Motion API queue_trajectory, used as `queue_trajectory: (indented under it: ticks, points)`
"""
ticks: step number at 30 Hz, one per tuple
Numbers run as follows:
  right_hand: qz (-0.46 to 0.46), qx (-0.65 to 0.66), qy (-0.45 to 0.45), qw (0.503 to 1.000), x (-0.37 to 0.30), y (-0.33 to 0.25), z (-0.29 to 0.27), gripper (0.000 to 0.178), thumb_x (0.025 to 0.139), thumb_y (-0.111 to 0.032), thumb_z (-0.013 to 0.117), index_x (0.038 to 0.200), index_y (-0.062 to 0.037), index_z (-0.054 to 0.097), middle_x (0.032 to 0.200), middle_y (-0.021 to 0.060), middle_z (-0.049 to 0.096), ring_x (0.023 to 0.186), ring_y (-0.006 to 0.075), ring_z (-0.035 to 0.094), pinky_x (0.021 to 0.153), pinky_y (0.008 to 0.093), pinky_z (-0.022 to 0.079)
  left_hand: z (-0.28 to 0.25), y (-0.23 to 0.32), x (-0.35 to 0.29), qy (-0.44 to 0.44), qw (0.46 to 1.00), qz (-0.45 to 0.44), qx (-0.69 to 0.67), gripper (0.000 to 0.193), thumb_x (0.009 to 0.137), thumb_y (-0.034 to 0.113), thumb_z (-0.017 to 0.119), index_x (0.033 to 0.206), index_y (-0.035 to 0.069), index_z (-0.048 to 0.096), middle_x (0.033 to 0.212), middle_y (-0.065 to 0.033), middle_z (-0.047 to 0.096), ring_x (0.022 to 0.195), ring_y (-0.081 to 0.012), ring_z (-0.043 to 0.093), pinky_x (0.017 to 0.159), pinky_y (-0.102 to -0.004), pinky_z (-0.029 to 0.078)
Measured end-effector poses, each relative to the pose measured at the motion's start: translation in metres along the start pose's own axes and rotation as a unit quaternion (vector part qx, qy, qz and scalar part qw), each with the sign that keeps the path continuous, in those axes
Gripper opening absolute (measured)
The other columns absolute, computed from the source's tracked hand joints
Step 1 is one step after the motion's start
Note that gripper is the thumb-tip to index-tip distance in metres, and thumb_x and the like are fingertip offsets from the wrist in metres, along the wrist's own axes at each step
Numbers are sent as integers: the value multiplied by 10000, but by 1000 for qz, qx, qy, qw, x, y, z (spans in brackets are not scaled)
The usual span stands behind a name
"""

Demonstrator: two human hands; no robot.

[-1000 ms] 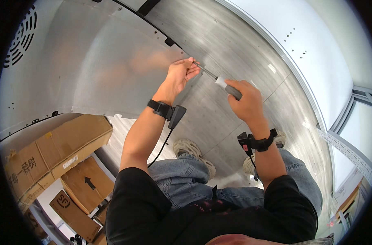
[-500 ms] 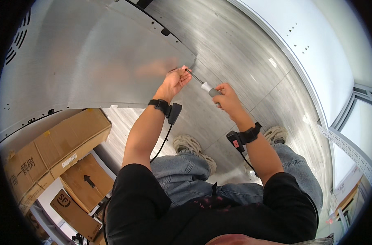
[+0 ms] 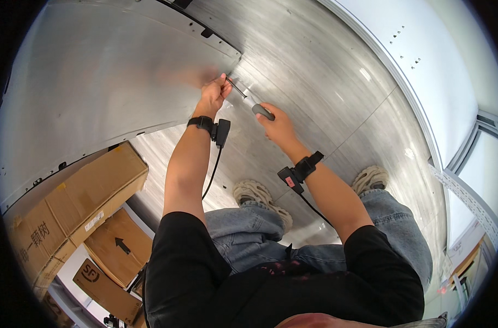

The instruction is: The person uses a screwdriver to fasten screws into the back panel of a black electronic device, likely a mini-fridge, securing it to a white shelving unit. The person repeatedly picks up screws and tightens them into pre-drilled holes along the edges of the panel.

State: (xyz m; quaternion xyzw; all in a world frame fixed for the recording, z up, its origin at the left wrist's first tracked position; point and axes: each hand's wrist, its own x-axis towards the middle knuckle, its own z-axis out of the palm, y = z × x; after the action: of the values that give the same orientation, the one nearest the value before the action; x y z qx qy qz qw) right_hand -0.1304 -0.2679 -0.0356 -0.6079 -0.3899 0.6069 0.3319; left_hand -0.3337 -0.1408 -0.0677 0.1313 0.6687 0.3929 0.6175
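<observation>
A screwdriver [image 3: 250, 103] with a grey and white handle is gripped in my right hand [image 3: 280, 127], fingers wrapped round the handle. Its thin metal shaft slants up and left to the fingertips of my left hand [image 3: 212, 94]. There the thumb and fingers pinch together at the tip; whatever small thing they hold is too small to make out. Both hands are beside the near right corner of a large silver metal panel [image 3: 107, 82], which has small holes and dark slots along its edges. The left fingertips are close to the panel's edge; contact cannot be told.
Cardboard boxes [image 3: 104, 172] are stacked at the lower left under the panel's edge. A white cabinet or wall panel [image 3: 418, 82] curves along the right side, with a metal frame [image 3: 465, 191] below it. Grey wood-look floor [image 3: 336, 87] lies between; my shoes [image 3: 260, 199] stand on it.
Both hands and the screwdriver have moved up and left in view. The panel and boxes have shifted slightly left in view. My grips look the same.
</observation>
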Motion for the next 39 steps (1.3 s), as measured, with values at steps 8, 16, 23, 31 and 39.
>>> queue_trajectory:
  ticks: [8, 16, 23, 31, 39]
  points:
    - [23, 20, 1, 1000, 17, 15, 21, 361, 837, -229, 615, 1150, -53, 577, 853, 112, 618, 703, 220, 579, 643, 321, 450, -6, -8, 28, 33, 998, 22, 49, 102, 894, 72, 571, 896, -24, 603, 779, -74, 630, 586, -112, 574, 488, -185, 519]
    - [22, 23, 8, 999, 28, 29, 35, 393, 868, -235, 607, 1216, -66, 533, 848, 64, 559, 590, 140, 525, 547, 284, 450, -5, -13, 37, 53, 998, 40, 13, 71, 885, 23, 560, 898, -28, 607, 810, -98, 646, 639, -134, 599, 506, -193, 519]
    - [77, 47, 9, 996, 30, 22, 35, 367, 851, -237, 613, 1167, -59, 558, 936, 126, 630, 817, 231, 588, 733, 334, 452, 10, -10, 30, 120, 992, 39, -23, 31, 846, 5, 606, 841, -25, 615, 741, -93, 634, 566, -138, 571, 447, -217, 477]
    - [51, 41, 6, 998, 40, 29, 35, 362, 841, -202, 633, 1161, -48, 558, 961, 120, 626, 820, 214, 585, 742, 325, 454, 6, -15, 36, 136, 988, 36, -59, 16, 822, -4, 633, 834, -14, 627, 731, -82, 625, 573, -142, 575, 463, -227, 505]
    - [90, 62, -10, 994, 43, 23, 31, 350, 858, -166, 628, 1186, -69, 557, 840, 57, 581, 639, 134, 535, 564, 275, 431, 6, -15, 37, 126, 990, 27, -64, 32, 840, -7, 604, 824, -34, 604, 709, -80, 592, 550, -159, 548, 446, -243, 452]
